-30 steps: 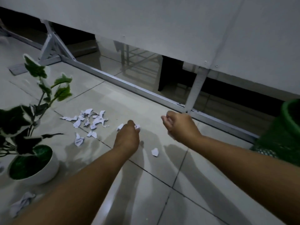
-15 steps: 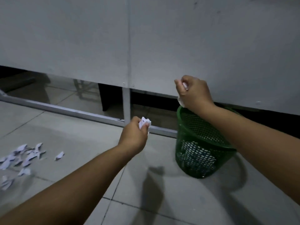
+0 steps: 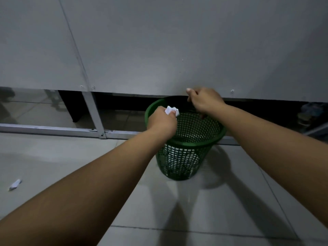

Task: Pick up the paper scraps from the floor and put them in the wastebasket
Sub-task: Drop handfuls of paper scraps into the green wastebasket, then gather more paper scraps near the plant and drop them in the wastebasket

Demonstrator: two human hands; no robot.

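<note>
**A:** Both hands have swung over from the scrap pile to the basket (image 3: 184, 137) within the last second; the left hand (image 3: 162, 122) was short of it half a second back and now hangs over its near-left rim, and the pile has slid out of view

**B:** Why are they held up there instead of dipping in?

**A:** So the paper can drop straight down, I'd judge. The left hand is clamped on a crumpled white scrap (image 3: 171, 110), which pokes out past the knuckles just above the opening. The right hand (image 3: 204, 101) sits over the far rim, fingers curled downward

**B:** Is the right hand carrying anything?

**A:** I cannot tell. The back of the hand faces the camera and no paper shows under it, so it may be holding a piece or may have just let go

**B:** And the rest of the scraps?

**A:** One scrap (image 3: 15, 184) lies on the floor (image 3: 204, 210) far left, well apart from the basket. Pale bits show through the mesh low in the basket, likely paper already dropped, though the light is dim. The far rim blends into the dark gap under the grey panel (image 3: 159, 50), and the heap of scraps is off frame, so how much is left cannot be counted
</note>
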